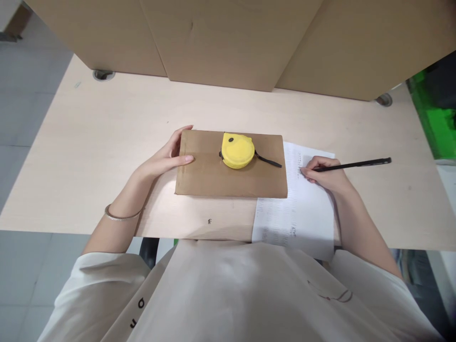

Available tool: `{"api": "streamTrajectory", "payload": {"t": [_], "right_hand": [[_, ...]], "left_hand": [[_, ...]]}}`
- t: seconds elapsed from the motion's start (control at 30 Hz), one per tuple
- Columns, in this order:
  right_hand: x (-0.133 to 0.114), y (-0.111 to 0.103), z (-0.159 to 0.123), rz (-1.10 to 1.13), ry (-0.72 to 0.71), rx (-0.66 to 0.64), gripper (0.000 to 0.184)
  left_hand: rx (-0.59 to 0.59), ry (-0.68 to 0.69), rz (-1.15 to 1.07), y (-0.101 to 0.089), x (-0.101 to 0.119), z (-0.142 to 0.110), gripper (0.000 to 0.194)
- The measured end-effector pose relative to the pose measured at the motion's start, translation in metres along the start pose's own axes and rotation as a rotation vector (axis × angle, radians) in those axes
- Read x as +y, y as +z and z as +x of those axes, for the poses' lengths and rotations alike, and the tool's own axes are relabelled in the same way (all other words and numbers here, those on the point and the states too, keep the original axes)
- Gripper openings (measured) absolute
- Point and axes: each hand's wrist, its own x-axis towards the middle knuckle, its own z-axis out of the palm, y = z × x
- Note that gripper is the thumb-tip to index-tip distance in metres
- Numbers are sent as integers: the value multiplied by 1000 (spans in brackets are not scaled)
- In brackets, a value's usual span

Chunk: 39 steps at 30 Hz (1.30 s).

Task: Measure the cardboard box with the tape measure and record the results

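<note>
A brown cardboard box [203,175] lies flat on the table in front of me. On its top rests a yellow tape measure [238,151] with a black wrist strap [269,160] trailing to the right. My left hand [170,156] grips the box's left end, thumb on top and fingers round the far side. My right hand [326,173] is closed around a black pen [363,163], its tip close to a printed sheet of paper [309,213]. The box covers part of the sheet's left side. Small handwritten marks show near the pen tip.
Large cardboard panels [228,42] stand along the back of the pale wooden table [117,109]. Round cable holes sit at the back left [103,75] and back right [384,99]. Something green [440,128] is beyond the right edge. Grey floor tiles [32,114] show at the left.
</note>
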Motion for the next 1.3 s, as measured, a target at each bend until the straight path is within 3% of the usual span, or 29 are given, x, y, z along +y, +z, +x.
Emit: {"api": "streamTrajectory", "payload": {"t": [0.67, 1.3], "right_hand": [[-16, 7, -2, 57, 75, 74, 34], [-29, 6, -8, 47, 122, 44, 45]], "left_hand": [[17, 24, 15, -2, -6, 0, 118], [12, 35, -1, -3, -10, 1, 116]]}}
